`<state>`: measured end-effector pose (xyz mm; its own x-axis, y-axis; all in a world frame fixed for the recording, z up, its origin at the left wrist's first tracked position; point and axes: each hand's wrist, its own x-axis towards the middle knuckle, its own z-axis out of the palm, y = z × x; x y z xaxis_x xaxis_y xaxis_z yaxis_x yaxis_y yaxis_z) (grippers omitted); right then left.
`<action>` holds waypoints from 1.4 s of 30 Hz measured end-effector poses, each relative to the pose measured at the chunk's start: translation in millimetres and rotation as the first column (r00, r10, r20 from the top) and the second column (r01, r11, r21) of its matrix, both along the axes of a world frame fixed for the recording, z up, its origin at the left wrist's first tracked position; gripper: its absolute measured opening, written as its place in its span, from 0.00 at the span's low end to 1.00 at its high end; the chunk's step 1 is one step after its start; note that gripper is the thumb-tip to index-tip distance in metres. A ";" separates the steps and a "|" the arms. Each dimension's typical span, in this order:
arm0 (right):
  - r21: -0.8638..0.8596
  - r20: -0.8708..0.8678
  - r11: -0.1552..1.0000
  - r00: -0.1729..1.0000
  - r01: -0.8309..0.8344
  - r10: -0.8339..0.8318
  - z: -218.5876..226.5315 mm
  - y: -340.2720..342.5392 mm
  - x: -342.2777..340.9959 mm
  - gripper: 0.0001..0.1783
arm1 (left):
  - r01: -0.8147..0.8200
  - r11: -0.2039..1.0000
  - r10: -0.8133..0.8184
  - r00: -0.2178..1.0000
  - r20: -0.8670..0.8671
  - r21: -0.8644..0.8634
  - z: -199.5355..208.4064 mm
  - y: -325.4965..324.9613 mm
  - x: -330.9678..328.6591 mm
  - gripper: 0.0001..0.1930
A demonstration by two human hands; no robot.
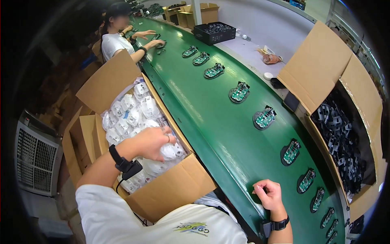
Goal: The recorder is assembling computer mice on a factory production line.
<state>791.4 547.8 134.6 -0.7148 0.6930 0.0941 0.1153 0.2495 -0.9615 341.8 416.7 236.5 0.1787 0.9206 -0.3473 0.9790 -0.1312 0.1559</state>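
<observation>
My left hand (152,142) reaches into an open cardboard box (174,183) at my left. Its thumb and fingers curve around a white plastic piece (170,152), on top of several similar white pieces (132,117) in clear wrapping. At the near edge of the green conveyor belt (219,142), my right hand (269,195) rests with its fingers curled in; whether anything is inside them is hidden. Along the belt's far side runs a row of dark oval bases with green circuit boards (291,153), the closest ones to the right of my right hand.
Across the belt stands an open carton of black plastic parts (339,138). A black bin (214,33) of small parts sits farther back. At the far left, a co-worker (118,38) has hands over the belt. A grey grille unit (38,154) stands at left.
</observation>
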 end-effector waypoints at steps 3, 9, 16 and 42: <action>-0.083 -0.001 0.996 0.999 0.040 -0.041 -2.9 0.4 6.2 0.04 | -0.163 0.983 0.155 0.983 0.099 0.081 40.5 9.5 -13.2 0.38; -0.189 -0.027 0.979 0.996 0.079 -0.086 -8.4 -5.5 -3.6 0.04 | -0.657 0.709 0.475 0.713 0.517 0.255 19.3 92.5 -90.2 0.38; -0.144 -0.012 0.988 0.999 0.050 -0.052 -6.6 1.5 2.1 0.05 | -0.737 0.411 0.685 0.638 0.352 0.536 -47.0 170.2 -166.8 0.54; 0.192 0.040 0.981 0.998 0.033 -0.041 -10.6 -71.0 40.0 0.07 | -0.320 0.816 0.391 0.919 -0.051 0.482 41.1 31.4 -49.1 0.38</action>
<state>831.4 476.8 124.0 -0.6952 0.6913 0.1968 0.1689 0.4232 -0.8902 292.7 448.0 277.7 -0.2103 0.9688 0.1311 0.9776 0.2091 0.0228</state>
